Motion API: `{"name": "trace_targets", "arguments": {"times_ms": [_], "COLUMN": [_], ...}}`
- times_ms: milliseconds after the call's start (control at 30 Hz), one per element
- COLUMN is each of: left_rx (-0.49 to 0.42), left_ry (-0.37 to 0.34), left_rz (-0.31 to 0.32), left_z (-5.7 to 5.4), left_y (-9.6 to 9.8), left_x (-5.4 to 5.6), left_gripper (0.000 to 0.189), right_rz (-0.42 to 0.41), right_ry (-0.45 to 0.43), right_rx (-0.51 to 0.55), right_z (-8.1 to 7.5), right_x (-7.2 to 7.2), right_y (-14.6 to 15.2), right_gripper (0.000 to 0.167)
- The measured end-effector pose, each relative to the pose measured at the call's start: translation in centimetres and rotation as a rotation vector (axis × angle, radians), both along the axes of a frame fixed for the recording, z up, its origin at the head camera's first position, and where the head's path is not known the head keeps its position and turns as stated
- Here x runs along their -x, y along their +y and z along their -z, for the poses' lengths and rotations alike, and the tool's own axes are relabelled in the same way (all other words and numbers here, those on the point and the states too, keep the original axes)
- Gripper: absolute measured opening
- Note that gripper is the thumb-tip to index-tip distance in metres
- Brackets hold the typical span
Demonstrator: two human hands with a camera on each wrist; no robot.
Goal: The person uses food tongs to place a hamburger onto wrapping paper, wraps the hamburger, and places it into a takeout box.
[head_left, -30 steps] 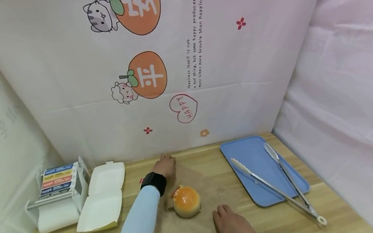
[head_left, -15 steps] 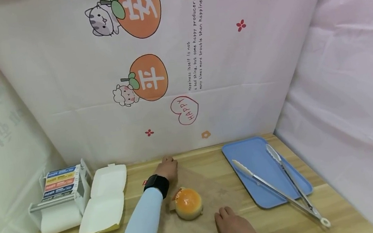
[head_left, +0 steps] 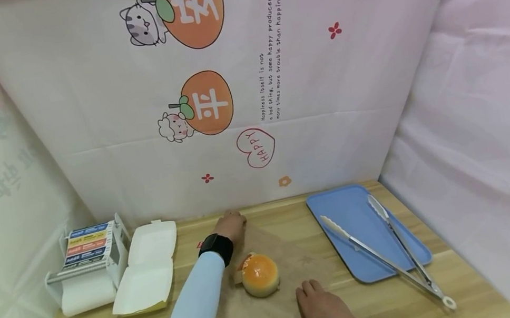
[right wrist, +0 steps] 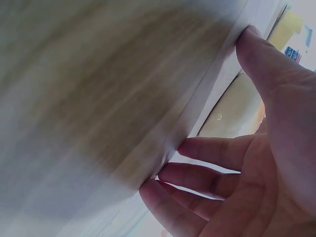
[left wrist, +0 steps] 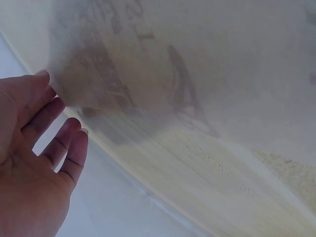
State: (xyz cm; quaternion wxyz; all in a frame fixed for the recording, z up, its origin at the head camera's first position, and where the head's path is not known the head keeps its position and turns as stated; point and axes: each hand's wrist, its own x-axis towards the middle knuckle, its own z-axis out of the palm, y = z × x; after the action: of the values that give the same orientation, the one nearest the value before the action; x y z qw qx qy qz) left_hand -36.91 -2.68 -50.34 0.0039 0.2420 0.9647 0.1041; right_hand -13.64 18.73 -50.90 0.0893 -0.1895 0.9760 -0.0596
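A burger with a shiny browned bun (head_left: pixel 261 276) sits on a sheet of thin brown wrapping paper (head_left: pixel 282 251), a bit of filling showing at its left side. Beyond it, my left hand (head_left: pixel 232 227) reaches to the paper's far corner. The left wrist view has that hand (left wrist: pixel 39 133) pinching the printed paper (left wrist: pixel 197 64) between thumb and index finger, its other fingers loosely bent. Near the front, my right hand (head_left: pixel 326 312) rests its fingertips on the paper right of the burger. In the right wrist view its fingers (right wrist: pixel 212 153) are extended, tips against the surface.
At right, metal tongs (head_left: pixel 392 264) lie across a blue tray (head_left: pixel 350 195), handle end over the table (head_left: pixel 470 281). To the left stand an opened white takeaway box (head_left: pixel 146 270) and a roll dispenser (head_left: pixel 89 269). A printed cloth (head_left: pixel 311 147) hangs behind the table.
Both hands and the burger keep their places on the paper. Only the head view has shifted slightly.
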Motion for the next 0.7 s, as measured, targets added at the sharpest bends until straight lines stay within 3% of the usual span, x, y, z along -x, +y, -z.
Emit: {"name": "trace_targets", "arguments": {"times_ms": [300,500,700], "left_rx": [-0.001,-0.083,-0.202], "left_ry": [0.032,-0.085,-0.206], "left_rz": [-0.028,-0.068,-0.062], "left_z": [0.4,-0.3,-1.0], "left_y": [0.4,0.6,0.5], "left_x": [0.7,0.8,1.3], "left_gripper": [0.016,0.018,0.024], "right_rz": [0.005,0.004,0.005], "right_ry": [-0.008,-0.007,-0.018], "right_rx": [-0.002,0.003,-0.01], "right_z": [-0.1,0.1,0.2], "right_x": [0.2,0.1,0.3], "right_y": [-0.1,-0.1,-0.1], "right_gripper": [0.081,0.08,0.081]}}
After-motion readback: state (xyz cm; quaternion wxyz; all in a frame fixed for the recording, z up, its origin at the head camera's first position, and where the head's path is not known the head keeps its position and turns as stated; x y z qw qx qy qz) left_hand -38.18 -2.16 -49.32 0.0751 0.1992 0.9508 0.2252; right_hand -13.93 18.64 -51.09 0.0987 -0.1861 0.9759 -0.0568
